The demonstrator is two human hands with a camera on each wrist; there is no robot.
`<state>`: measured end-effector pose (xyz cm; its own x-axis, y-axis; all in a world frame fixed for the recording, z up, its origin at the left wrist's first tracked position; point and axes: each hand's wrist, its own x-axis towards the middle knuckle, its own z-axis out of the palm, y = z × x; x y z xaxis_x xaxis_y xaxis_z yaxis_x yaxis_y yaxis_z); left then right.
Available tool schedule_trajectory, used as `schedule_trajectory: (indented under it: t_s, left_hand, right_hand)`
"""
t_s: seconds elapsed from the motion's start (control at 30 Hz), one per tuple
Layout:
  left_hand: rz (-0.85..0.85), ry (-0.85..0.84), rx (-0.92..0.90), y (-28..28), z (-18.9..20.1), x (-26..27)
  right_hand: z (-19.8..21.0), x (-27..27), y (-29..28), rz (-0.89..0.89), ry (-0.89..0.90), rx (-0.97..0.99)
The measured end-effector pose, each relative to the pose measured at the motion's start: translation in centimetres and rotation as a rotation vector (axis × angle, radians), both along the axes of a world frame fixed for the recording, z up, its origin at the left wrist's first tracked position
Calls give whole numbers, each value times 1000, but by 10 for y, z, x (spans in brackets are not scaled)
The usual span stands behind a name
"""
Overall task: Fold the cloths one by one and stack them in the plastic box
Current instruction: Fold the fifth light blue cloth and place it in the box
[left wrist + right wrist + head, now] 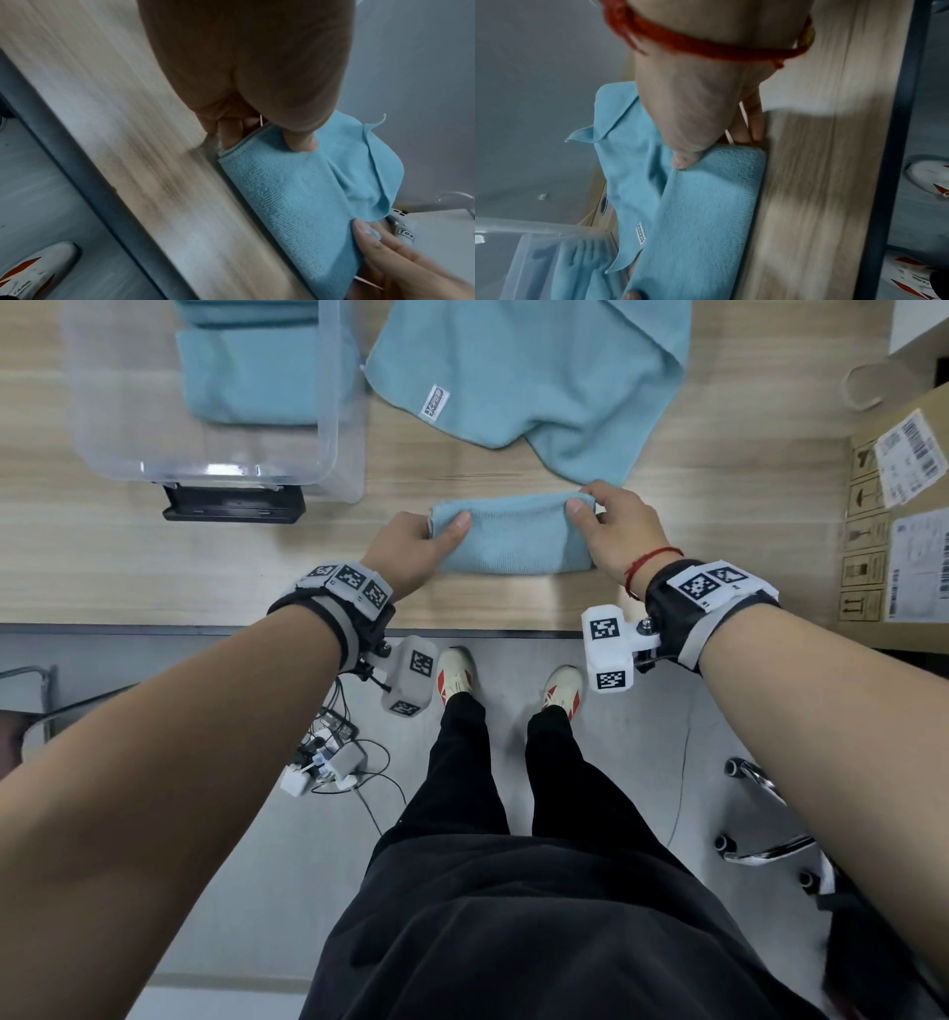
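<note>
A folded light-blue cloth (511,536) lies near the table's front edge. My left hand (421,541) pinches its left end, thumb on top and fingers under the edge; the left wrist view shows that cloth (295,194) held this way. My right hand (613,526) pinches the right end, and the right wrist view shows the thumb on the cloth (706,207). Behind it an unfolded blue cloth (539,377) with a white label lies spread on the table. The clear plastic box (328,428) at the back left holds folded blue cloths (251,377).
A wooden table (154,557) carries everything, its dark front edge just behind my wrists. A black object (233,503) sits in front of the box. A cardboard box (893,521) with labels stands at the right. Cables and a chair base lie on the floor.
</note>
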<state>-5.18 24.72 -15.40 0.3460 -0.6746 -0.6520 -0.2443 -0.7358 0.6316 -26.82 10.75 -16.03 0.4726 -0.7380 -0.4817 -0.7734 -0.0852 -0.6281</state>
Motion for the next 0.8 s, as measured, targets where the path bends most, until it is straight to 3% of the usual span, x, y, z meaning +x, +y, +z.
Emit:
schedule_trajectory:
  t_s: [0.1,0.33,0.67,0.8]
  left_hand:
    - [43,-87,4,-5,2,2]
    - [-71,-271,104,-17,-3,7]
    - [-249,-427,262,-34,-6,8]
    - [-256,-448,266,-37,-8,10]
  right_hand:
    - [0,10,-2,-10,100,-7]
    - [-2,21,-3,-51,275,-46]
    - [-6,22,-1,-132,249,-88]
    - [4,17,0,-97,214,-344]
